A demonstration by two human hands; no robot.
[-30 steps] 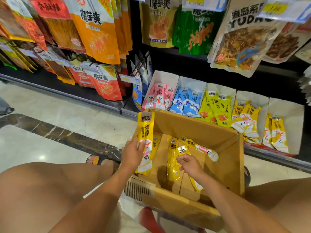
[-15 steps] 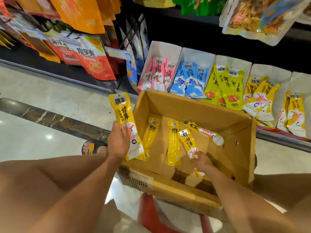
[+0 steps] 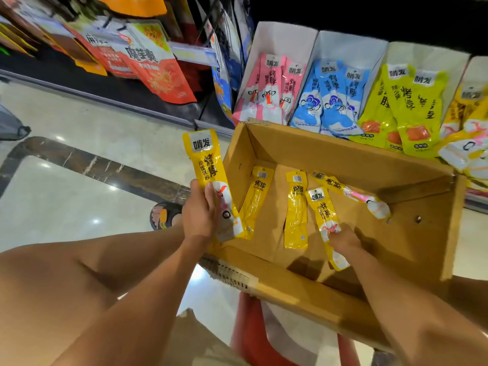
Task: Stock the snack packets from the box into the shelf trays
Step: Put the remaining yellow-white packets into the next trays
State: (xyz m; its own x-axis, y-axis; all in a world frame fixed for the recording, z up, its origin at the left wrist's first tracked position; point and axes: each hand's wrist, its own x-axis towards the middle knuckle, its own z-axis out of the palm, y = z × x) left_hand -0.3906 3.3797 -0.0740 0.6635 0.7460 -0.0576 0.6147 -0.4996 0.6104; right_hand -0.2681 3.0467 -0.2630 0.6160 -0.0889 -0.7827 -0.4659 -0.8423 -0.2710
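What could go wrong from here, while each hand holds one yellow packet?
The right hand pinches the lower packet only near its bottom end, so it may slip back into the box. The upright packet in the left hand resembles the lime-yellow packets already stocked, so it might be put with them by mistake.

left hand [image 3: 199, 211] packet [image 3: 207, 165] moved leftward, right hand [image 3: 344, 240] deeper in box [image 3: 330, 158]

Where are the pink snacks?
In the head view, the pink packets stand in the leftmost white tray, behind the cardboard box, left of the blue packets.
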